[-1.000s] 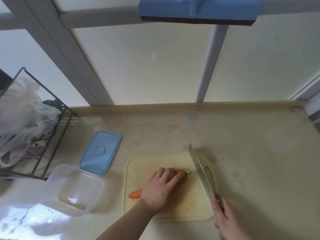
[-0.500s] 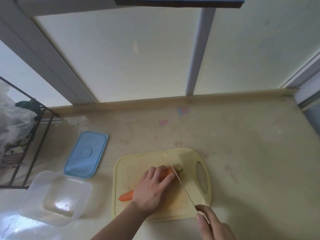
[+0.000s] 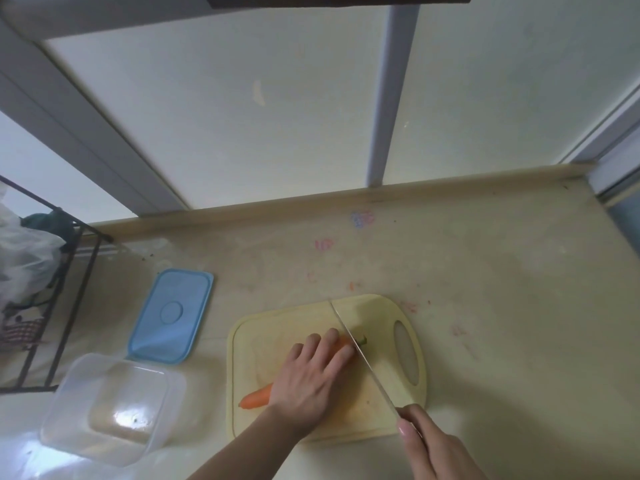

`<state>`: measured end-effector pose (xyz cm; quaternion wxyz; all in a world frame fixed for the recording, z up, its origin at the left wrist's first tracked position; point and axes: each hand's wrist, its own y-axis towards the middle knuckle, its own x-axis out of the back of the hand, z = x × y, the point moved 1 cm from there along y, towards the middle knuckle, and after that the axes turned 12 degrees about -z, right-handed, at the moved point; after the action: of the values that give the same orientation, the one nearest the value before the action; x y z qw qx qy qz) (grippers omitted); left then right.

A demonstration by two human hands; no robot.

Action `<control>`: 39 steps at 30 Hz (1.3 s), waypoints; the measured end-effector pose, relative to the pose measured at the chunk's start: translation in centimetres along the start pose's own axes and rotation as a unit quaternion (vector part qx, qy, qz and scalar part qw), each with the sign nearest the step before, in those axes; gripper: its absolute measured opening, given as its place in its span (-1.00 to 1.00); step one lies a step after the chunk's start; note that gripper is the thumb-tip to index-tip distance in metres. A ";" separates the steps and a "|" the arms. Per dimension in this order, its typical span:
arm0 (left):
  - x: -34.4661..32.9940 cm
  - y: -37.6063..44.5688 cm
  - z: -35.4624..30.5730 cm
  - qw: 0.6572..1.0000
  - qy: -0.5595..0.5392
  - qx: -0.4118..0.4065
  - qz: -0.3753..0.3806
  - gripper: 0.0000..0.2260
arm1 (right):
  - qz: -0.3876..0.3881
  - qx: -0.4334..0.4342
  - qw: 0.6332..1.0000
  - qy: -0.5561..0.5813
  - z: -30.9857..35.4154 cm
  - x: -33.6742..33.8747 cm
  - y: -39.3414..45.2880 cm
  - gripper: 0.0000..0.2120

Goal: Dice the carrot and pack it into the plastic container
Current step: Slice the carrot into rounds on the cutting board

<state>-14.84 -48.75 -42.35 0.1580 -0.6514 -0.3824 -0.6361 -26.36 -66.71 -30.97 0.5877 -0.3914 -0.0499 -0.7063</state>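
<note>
An orange carrot [image 3: 255, 398] lies across the pale yellow cutting board [image 3: 381, 382], its thin tip pointing left and its green stem end to the right. My left hand [image 3: 311, 379] lies over the carrot's middle and holds it down, fingers curled over it. A knife [image 3: 360, 358] stands edge-down across the carrot near the stem end, just beyond my fingertips. My right hand [image 3: 436, 448] grips its handle at the board's near right corner. The clear plastic container [image 3: 114, 407] stands open at the lower left.
The container's blue lid [image 3: 171, 315] lies flat on the counter between container and board. A black wire rack [image 3: 52, 306] with plastic bags stands at the left edge. A raised counter lip and window frame run along the back.
The knife swung from right of the carrot, flat side showing, onto its stem end, edge down. My left hand stayed on the carrot. The camera view shifted down.
</note>
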 end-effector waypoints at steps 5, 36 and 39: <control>-0.1 0.2 0.4 1.000 -0.005 -0.001 -0.005 -0.39 | 0.020 -0.005 1.000 0.019 0.6 -0.4 1.8 -0.85; 1.6 9.3 -3.4 0.974 -0.099 0.156 0.133 -0.64 | -0.155 -0.101 0.962 0.198 -5.0 2.5 3.0 -0.74; 1.6 11.6 -3.5 0.952 -0.155 0.251 0.087 -0.66 | -0.217 -0.025 0.967 0.129 -2.8 2.9 3.1 -0.65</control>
<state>-9.41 -58.33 -37.14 0.3101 -0.7122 -0.4908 -0.3946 -25.06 -71.43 -32.36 0.4117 -0.2908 -0.0401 -0.8628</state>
